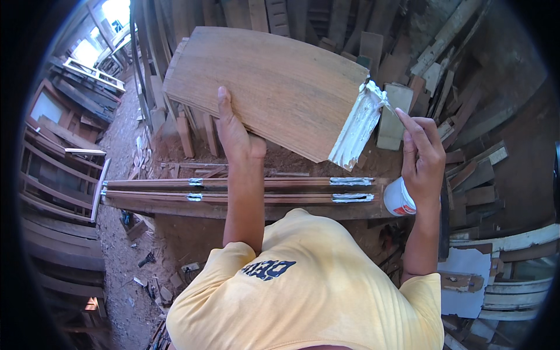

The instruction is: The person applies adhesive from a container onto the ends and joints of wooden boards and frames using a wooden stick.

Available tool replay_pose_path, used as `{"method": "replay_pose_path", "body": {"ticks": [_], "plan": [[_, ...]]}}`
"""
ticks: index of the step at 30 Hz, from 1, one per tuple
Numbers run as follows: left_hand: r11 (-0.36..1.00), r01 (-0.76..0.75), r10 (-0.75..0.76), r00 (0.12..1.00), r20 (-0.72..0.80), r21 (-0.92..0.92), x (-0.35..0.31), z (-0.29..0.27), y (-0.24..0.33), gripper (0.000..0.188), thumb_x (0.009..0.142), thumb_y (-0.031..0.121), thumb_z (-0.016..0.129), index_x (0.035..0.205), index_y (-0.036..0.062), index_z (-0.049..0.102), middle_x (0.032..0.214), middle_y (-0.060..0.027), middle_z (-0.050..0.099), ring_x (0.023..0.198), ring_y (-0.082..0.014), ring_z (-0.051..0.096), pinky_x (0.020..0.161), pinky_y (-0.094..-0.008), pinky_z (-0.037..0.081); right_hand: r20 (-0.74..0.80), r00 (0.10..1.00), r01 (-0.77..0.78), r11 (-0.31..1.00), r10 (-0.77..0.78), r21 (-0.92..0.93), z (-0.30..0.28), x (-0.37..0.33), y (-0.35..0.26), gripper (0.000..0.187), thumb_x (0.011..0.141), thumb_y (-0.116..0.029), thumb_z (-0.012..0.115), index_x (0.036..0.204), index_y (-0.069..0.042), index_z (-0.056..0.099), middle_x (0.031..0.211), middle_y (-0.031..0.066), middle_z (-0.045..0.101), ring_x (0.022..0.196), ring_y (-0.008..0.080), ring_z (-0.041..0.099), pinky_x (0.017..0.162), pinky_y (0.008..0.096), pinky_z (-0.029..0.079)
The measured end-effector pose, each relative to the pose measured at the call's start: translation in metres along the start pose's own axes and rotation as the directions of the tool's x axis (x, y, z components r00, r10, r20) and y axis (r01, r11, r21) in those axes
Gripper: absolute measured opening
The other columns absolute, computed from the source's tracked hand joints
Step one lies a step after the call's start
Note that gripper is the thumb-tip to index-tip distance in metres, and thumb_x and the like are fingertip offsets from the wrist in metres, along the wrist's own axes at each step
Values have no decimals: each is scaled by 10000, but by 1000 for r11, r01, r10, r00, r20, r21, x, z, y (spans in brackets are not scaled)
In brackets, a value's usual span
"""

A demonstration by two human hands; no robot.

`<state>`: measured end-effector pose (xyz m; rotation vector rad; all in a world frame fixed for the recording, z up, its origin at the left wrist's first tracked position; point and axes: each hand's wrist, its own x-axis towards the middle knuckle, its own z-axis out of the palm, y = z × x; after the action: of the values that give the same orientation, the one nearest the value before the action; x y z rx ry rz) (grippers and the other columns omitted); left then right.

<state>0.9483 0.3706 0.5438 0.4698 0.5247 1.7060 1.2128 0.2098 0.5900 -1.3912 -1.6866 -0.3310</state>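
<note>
Left hand (236, 137) grips a wooden board (274, 87), right hand (423, 153) a thin applicator (392, 107); red-printed tub (396, 195) at counter's (175, 209) right end; dark-lettered T-shirt (326, 280).

One left hand (239, 141), one right hand (424, 150). One wooden panel (262, 87), one thin tool (391, 108), one white tub (395, 197), one counter (169, 209), one yellow T-shirt (326, 280). Two rows of long wooden strips (291, 182). Wood offcuts (479, 178): too many to count.

A pale yellow T-shirt (332, 286) with short, loose sleeves (230, 259) was worn, its front marked by a small dark print (271, 269).
</note>
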Motion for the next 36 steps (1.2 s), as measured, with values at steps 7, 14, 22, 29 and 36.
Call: {"method": "replay_pose_path", "body": {"ticks": [7,14,22,29,36], "plan": [[996,-86,86,996,-9,-19,-2,-3,9,669,1022,418,661,1521,42,422,1440,-127,563,1312,-282,562,1112,-470,481,85,987,133,991,-135,29,10,-19,-20,445,861,78,640,1280,-49,719,971,121,636,821,283,628,716,384,519],[995,-101,101,987,-124,5,1,-5,17,662,1018,423,668,1505,40,435,1441,-127,557,1317,-297,558,1105,-506,495,205,941,279,960,-270,-11,22,-56,-29,544,767,-29,678,1303,-106,723,1003,79,645,782,249,574,664,396,472],[985,-124,131,990,-49,116,31,-42,32,711,1030,523,603,1533,61,407,1489,-147,521,1383,-306,491,1158,-486,433,111,987,-138,975,120,176,-9,-72,10,316,944,38,597,1234,-5,716,951,138,678,825,239,647,750,349,515],[959,-258,266,962,-56,116,6,-16,26,635,1061,524,532,1501,77,433,1471,-152,535,1350,-322,535,1110,-495,490,51,943,-328,888,330,322,-5,-41,6,223,986,-5,638,1185,2,739,882,94,672,748,142,596,710,268,473],[949,-294,292,956,35,118,-14,-4,16,713,1056,547,534,1537,50,362,1478,-176,506,1361,-319,522,1122,-462,471,-146,982,-79,959,122,273,27,-19,5,247,967,-2,685,1200,-44,753,873,99,674,707,181,629,643,297,494]]}}
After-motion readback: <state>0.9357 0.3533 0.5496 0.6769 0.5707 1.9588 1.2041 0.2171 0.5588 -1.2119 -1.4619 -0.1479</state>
